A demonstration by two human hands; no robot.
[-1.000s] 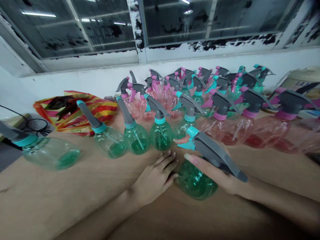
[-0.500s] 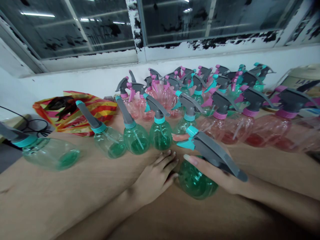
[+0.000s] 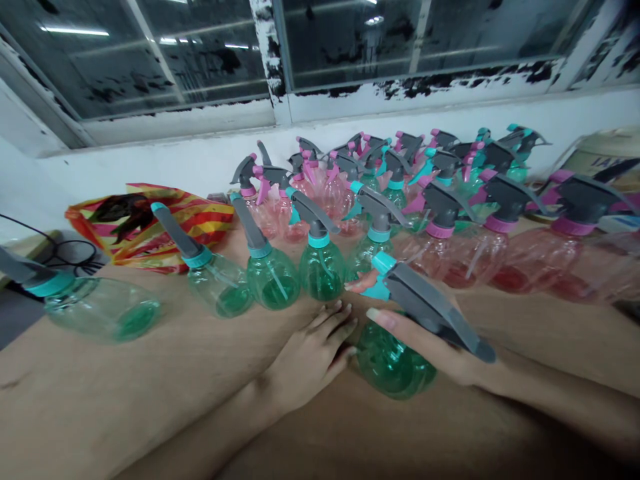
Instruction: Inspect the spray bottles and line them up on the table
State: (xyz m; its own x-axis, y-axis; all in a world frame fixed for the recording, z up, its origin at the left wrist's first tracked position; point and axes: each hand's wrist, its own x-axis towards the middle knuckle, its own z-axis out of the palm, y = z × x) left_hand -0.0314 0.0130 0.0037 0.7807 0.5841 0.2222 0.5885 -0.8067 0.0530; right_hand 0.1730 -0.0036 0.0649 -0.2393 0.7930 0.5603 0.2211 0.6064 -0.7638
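Note:
A green spray bottle (image 3: 393,370) with a grey and turquoise head stands on the wooden table (image 3: 165,393) right in front of me. My right hand (image 3: 425,343) is wrapped around its neck, thumb on the near side and index fingertip at the turquoise trigger. The other right fingers are hidden behind the bottle. Palm down, my left hand (image 3: 313,360) lies on the tabletop with its fingers stretched out, just left of the bottle's base. It holds nothing. Beyond that hand stands another green spray bottle (image 3: 323,270) with green liquid inside.
Several green bottles line the left, the nearest a tilted-looking green bottle (image 3: 103,307). Pink bottles (image 3: 465,260) stand to the right, with more crowded behind. A red-yellow plastic bag (image 3: 195,223) and black cable (image 3: 75,252) lie back left. A wall with windows (image 3: 185,60) closes the back.
My right index finger has curled down onto the trigger, and the trigger has moved in toward the bottle. My left hand and the other bottles have stayed in place.

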